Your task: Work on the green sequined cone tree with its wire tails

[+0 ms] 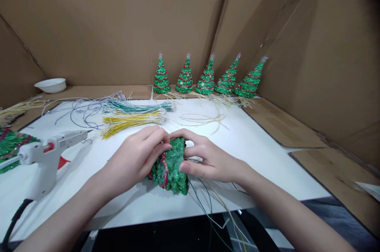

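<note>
Glitter tree (171, 167) lies on its side between both grips; left hand (135, 161) and right hand (208, 157) closed on it, equally near.

Cardboard walls (113, 26) enclose a white tabletop (261, 145).

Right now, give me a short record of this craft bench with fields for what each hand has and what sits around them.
left hand: left hand grips the green glittery tree-shaped ornament from its left side
right hand: right hand grips the same ornament from its right side, fingers pressed against it
wires: green, yellow and pale leads trail from the ornament over the near edge of the white tabletop
tool: white glue gun stands at left
finished pieces: row of five green cone trees against the cardboard wall
supplies: green wire bundle, yellow wire bundle, white bowl
</note>
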The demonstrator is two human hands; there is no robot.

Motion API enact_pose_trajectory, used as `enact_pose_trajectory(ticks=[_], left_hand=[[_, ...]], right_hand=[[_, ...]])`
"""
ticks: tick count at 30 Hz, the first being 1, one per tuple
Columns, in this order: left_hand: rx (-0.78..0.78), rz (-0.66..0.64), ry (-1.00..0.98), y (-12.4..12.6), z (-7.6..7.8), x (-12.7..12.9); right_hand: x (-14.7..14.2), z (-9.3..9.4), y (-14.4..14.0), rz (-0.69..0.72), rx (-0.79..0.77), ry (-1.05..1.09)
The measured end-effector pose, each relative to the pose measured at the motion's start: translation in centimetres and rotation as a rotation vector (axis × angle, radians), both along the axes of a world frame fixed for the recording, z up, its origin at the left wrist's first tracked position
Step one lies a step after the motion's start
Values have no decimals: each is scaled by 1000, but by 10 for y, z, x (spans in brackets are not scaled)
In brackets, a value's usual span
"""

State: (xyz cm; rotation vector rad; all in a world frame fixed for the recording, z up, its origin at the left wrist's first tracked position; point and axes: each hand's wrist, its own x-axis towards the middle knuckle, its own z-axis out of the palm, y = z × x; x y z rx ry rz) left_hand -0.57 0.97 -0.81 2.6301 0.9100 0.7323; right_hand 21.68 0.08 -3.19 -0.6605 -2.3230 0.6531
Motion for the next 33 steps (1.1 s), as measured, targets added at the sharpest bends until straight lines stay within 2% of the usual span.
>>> enact_pose_trajectory(ticks=[33], left_hand=[[-41,33,-23,-2,-5,1]], right_hand=[[3,4,-3,-2,-70,-52]])
